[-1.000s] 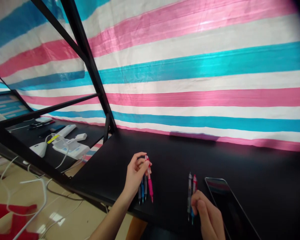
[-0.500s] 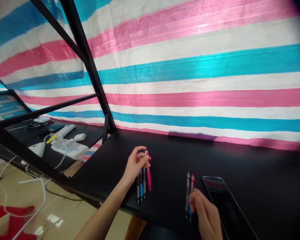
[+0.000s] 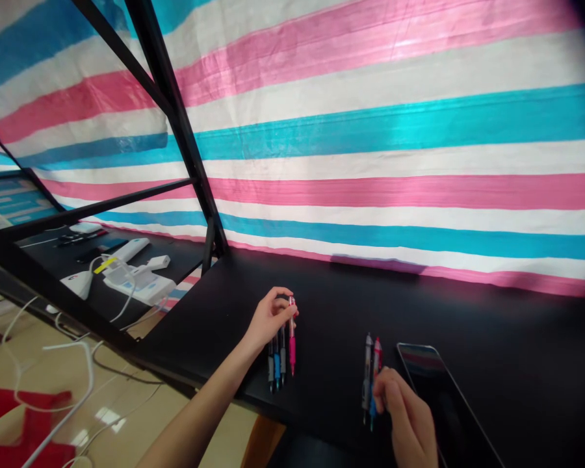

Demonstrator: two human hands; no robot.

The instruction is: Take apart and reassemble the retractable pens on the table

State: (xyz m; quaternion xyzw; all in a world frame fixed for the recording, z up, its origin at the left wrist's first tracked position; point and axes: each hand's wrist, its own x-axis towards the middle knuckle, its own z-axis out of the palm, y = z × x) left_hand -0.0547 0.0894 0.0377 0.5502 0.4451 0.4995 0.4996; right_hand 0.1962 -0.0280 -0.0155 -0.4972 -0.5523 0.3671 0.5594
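My left hand [image 3: 269, 317] pinches the upper end of a pink pen [image 3: 292, 348], whose grip and tip point toward me. Close on its left lie a blue-grip pen [image 3: 277, 365] and two grey-grip pens [image 3: 271, 370], side by side on the black table, their upper ends partly behind my fingers. My right hand [image 3: 402, 406] is closed on a red-topped pen [image 3: 377, 351]; the fingers hide its lower part. Just left of those fingers are a grey pen [image 3: 367, 374] and a pen with a blue grip [image 3: 372, 409].
A dark phone [image 3: 439, 390] lies right of my right hand on the black table [image 3: 322, 403]. Left, beyond a black metal frame [image 3: 185, 143], another table carries a white power strip [image 3: 143, 286] and cables. A striped sheet [image 3: 394, 188] hangs behind.
The pink pen in my left hand has turned more upright in view and shifted slightly right. My right hand has hardly moved. The view has shifted a little.
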